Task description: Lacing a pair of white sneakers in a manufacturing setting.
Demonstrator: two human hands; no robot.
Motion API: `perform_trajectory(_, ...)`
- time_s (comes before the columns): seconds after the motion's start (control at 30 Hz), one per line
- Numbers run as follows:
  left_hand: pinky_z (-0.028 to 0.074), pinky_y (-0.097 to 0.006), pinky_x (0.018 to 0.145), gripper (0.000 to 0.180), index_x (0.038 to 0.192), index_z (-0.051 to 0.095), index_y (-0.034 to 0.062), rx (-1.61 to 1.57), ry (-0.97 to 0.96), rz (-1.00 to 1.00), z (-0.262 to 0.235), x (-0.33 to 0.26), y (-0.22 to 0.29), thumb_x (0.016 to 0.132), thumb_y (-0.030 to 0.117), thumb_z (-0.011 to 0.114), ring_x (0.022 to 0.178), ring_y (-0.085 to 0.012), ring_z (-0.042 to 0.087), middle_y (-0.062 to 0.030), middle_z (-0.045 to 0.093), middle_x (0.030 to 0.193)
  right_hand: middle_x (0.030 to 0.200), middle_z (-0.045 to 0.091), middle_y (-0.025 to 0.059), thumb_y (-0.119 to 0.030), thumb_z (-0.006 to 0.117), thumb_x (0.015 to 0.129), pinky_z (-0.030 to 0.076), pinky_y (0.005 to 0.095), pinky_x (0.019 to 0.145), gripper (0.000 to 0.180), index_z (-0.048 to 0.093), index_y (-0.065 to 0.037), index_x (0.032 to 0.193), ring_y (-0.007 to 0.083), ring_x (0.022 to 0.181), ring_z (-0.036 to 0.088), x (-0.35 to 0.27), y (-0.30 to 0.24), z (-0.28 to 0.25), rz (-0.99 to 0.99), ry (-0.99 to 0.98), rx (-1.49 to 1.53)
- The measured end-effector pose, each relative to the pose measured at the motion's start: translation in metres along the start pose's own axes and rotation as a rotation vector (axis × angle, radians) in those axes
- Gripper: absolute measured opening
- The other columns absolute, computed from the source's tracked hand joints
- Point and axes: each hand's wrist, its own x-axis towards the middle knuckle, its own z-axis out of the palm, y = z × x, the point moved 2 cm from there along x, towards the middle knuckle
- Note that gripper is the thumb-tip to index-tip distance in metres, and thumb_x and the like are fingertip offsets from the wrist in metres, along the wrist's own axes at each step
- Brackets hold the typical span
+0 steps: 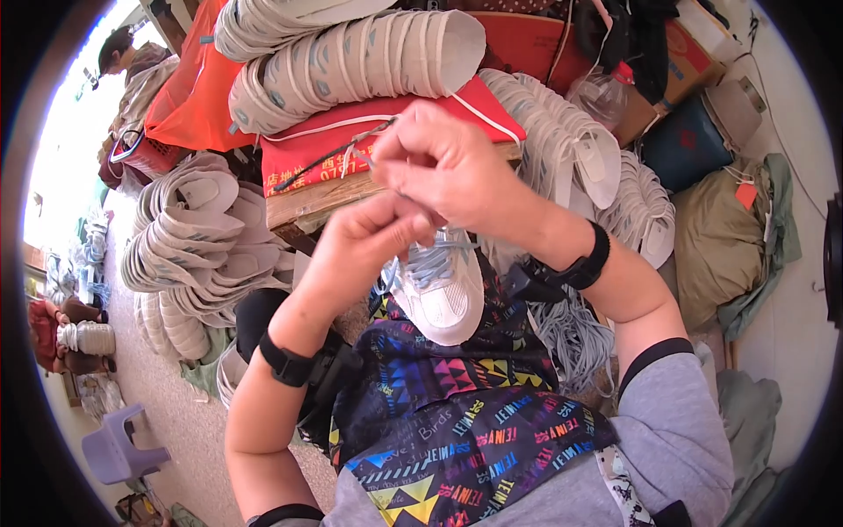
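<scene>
A white sneaker [442,303] sits toe toward me above my lap, with a light blue shoelace [430,266] threaded loosely through its eyelets. Just over the shoe's opening, my left hand [373,239] is closed, thumb against curled fingers, with loops of the lace beneath it. Higher and slightly right, my right hand [452,165] pinches with thumb and forefinger, and a small bluish end like the lace shows at its fingertips. Both hands hide the upper part of the shoe. Behind the right fingers, a dark twisted cord [334,151] crosses the red cloth.
A wooden stand [303,209] with a red cloth [290,156] bears rows of nested pale shoes [351,70]. More shoe stacks lie left [180,228] and right [562,132]. Blue-grey laces [575,338] hang by my right thigh. A purple chair [123,446] stands at left.
</scene>
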Motion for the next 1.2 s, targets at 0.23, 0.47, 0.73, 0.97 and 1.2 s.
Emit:
perform_trajectory(0.23,0.052,-0.023,0.074,0.02,0.104,0.064,-0.0021,-0.382,0.263,0.449,-0.033,-0.003,0.076,0.1,0.014,0.052,0.087,-0.0121,0.064,-0.012,0.068,0.106,0.097,0.063,0.0057,-0.013,0.057,0.098,0.051,0.0267,0.081,0.034,0.045,0.003,0.126,0.0105,0.092,0.062,0.014,-0.04,0.007,0.14,-0.085,0.219)
perform_trajectory(0.47,0.048,-0.021,0.074,0.019,0.104,0.064,-0.0011,-0.508,0.591,0.247,-0.05,-0.015,0.003,0.098,0.016,0.059,0.086,-0.0087,0.059,-0.0062,0.065,0.1,0.082,0.059,0.0021,-0.013,0.054,0.097,0.05,0.0231,0.062,0.02,0.059,0.0,0.11,0.0075,0.071,0.056,-0.007,0.008,0.001,0.384,-0.052,0.415)
perform_trajectory(0.73,0.044,-0.021,0.06,0.027,0.123,0.053,-0.0028,-0.815,0.782,0.127,-0.189,-0.094,-0.075,0.1,0.01,0.051,0.072,-0.009,0.053,-0.0022,0.058,0.086,0.072,0.054,0.0005,-0.009,0.064,0.086,0.032,0.0205,0.041,0.013,0.063,0.0,0.096,0.0057,0.049,0.042,-0.041,0.11,-0.191,0.317,0.92,0.467)
perform_trajectory(0.97,0.042,-0.021,0.056,0.029,0.128,0.052,0.0003,-0.791,1.083,0.16,-0.253,-0.15,-0.098,0.099,0.006,0.048,0.07,-0.0091,0.055,-0.0031,0.062,0.088,0.07,0.051,-0.0023,-0.011,0.056,0.09,0.026,0.0199,0.04,0.014,0.063,0.0,0.097,0.0037,0.049,0.039,-0.068,0.09,-0.221,0.31,1.235,0.215)
perform_trajectory(1.2,0.039,-0.02,0.053,0.036,0.135,0.046,0.0064,-0.635,1.183,0.176,-0.259,-0.164,-0.078,0.099,0.004,0.044,0.06,-0.008,0.044,-0.0022,0.056,0.081,0.071,0.052,-0.0033,-0.013,0.057,0.091,0.028,0.0195,0.046,0.014,0.064,-0.002,0.097,0.0021,0.055,0.04,-0.082,0.083,-0.245,0.169,1.28,-0.06)
